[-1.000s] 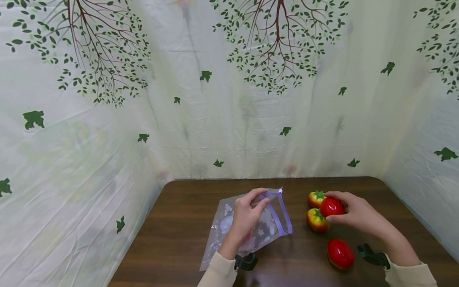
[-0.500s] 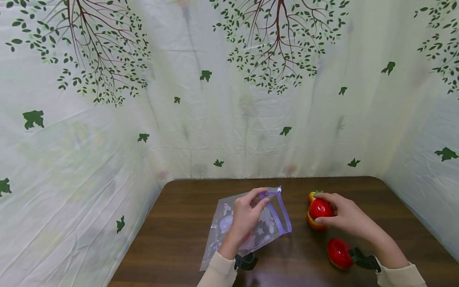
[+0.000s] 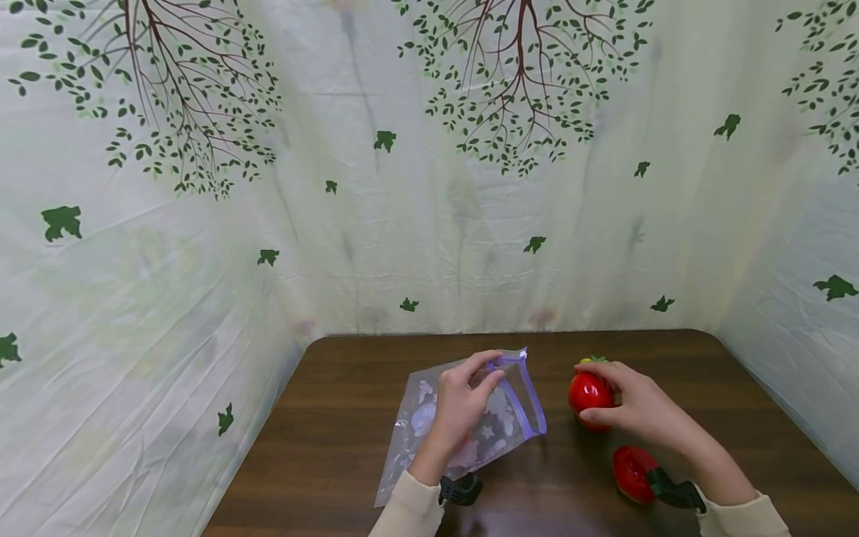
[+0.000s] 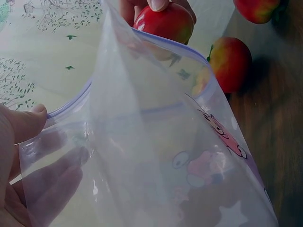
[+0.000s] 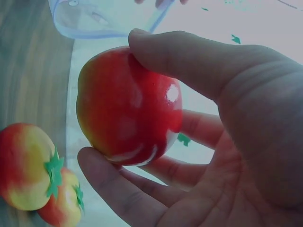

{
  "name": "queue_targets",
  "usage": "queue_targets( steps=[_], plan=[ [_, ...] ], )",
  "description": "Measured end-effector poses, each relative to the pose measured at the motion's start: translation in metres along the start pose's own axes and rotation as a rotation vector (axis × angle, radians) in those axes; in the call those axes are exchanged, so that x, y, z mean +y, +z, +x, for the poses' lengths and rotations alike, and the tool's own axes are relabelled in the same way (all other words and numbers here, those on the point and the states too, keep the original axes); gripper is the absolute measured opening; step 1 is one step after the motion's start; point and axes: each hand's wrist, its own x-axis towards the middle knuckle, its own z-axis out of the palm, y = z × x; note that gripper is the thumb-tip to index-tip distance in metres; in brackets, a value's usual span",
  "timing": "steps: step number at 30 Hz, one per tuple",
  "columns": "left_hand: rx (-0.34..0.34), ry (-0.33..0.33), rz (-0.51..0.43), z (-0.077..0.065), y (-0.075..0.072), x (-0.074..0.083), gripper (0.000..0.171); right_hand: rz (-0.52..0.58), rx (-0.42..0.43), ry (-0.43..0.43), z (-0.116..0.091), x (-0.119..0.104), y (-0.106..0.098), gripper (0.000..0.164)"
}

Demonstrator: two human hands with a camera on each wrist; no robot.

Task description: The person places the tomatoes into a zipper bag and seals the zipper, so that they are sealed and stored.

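My right hand (image 3: pixel 647 403) holds a glossy red toy tomato (image 5: pixel 128 106) between thumb and fingers; yellow shows along one side of it. In the left wrist view this tomato (image 4: pixel 165 23) appears just beyond the bag's mouth. My left hand (image 3: pixel 463 399) pinches the edge of a clear zip bag (image 3: pixel 419 395) with a purple rim and printed figures. The bag's mouth gapes toward the right. Two red-and-yellow tomatoes with green leafy tops, the larger (image 5: pixel 26 165) and the smaller (image 5: pixel 61 198) in the right wrist view, are mostly hidden behind the held one in the head view.
Another red tomato (image 3: pixel 633 473) lies nearer the front of the brown wooden table (image 3: pixel 362 373), partly covered by the black strap (image 3: pixel 674 488) on my right wrist. A pale curtain (image 3: pixel 470 276) printed with trees and leaves surrounds the table.
My right hand has moved left with the tomato, toward the bag, now overlapping the two red-and-yellow tomatoes. The left hand and bag have stayed almost still.
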Motion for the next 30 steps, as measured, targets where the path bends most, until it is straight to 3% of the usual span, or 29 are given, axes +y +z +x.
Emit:
queue_targets(
  steps=[9, 30],
  plan=[
    [-0.015, -0.031, -0.009, 0.001, -0.001, 0.001, 0.028, 0.014, 0.013, -0.022, 0.0, -0.005, 0.006, 0.069],
    [0.003, 0.007, -0.005, 0.002, -0.003, 0.001, 0.028, 0.113, 0.02, -0.045, 0.004, -0.017, 0.03, 0.071]
  ],
)
